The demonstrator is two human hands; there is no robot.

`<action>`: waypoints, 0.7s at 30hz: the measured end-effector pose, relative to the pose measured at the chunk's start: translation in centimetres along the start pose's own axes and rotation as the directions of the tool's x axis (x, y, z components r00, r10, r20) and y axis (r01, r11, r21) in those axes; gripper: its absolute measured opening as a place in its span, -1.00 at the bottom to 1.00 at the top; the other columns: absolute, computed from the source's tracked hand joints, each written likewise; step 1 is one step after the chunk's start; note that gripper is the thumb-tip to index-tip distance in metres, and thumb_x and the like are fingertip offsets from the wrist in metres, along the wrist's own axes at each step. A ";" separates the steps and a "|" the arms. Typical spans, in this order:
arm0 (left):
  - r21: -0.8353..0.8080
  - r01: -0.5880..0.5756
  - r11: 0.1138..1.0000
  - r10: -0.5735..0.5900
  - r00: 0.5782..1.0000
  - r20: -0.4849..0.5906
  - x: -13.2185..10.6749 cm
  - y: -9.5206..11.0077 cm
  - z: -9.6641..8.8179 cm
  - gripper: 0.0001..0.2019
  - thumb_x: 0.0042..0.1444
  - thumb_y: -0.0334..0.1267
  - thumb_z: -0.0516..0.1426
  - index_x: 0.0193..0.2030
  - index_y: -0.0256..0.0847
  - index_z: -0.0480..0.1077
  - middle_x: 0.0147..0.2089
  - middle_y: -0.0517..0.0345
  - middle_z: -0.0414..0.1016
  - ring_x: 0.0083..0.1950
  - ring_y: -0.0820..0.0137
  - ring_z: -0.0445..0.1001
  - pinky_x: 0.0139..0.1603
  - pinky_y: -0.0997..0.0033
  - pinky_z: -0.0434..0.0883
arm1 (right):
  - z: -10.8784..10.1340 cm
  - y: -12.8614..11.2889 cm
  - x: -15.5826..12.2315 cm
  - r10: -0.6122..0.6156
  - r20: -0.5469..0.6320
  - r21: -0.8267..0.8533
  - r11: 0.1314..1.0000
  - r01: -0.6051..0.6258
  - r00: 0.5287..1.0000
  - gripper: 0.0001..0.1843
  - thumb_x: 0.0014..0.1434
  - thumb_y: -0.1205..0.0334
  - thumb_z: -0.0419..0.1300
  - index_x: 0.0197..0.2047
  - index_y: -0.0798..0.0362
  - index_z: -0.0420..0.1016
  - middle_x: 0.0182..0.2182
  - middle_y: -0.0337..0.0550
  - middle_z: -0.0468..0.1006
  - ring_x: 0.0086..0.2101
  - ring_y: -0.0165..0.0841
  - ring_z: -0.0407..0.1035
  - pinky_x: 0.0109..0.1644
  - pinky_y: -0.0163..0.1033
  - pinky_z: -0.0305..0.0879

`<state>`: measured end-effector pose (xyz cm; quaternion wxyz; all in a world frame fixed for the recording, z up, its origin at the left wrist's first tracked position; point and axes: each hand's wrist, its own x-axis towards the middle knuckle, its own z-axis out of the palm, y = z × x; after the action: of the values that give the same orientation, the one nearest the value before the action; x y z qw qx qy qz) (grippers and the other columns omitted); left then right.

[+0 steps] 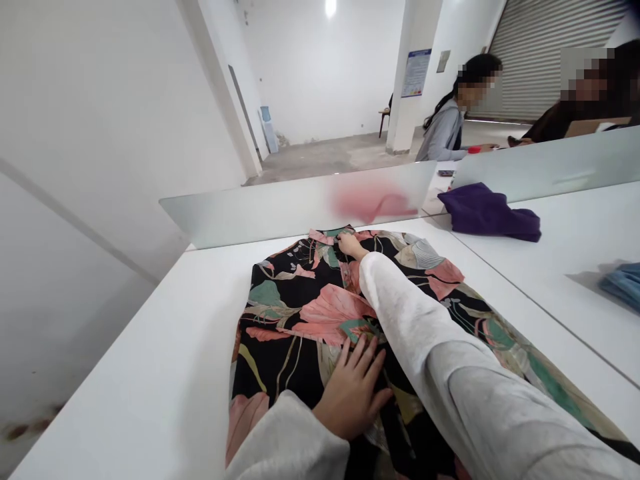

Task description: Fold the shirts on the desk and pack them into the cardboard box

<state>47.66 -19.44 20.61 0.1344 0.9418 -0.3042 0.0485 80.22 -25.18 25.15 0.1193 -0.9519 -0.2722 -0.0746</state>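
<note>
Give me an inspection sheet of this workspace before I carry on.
Surface: white table; seam right of the shirt.
Things: floral shirt spread on the table, collar toward the divider.
Clutter: purple cloth and, at the view's edge, blue cloth.
Grip: left hand spread on the shirt; right hand curled at the collar, hold unclear.
Cables: nothing seen.
Surroundings: frosted divider behind the shirt; two people beyond, right; cooler farther back.

Shirt (327, 310): near end cut off. Blue cloth (624, 283), right: cut off. Pink item (367, 200): blurred behind far panel (250, 219).
</note>
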 end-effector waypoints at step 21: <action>-0.047 0.001 0.999 0.002 0.998 0.066 0.2 0.0 -0.6 -0.33 0.26 -0.01 -0.01 0.42 -0.17 -0.14 0.45 0.05 -0.05 0.46 0.14 -0.18 0.40 -0.08 -0.01 | 4.2 0.6 1.8 0.080 -0.181 0.309 0.951 -0.020 0.980 -0.58 0.37 0.20 -0.23 0.07 0.14 0.34 -0.06 0.05 0.43 -0.04 -0.24 0.24 0.05 -0.21 0.15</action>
<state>47.82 -19.41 21.23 0.1463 0.9394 -0.3097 0.0104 82.40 -23.61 21.38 0.2924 -0.9170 -0.2435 -0.1196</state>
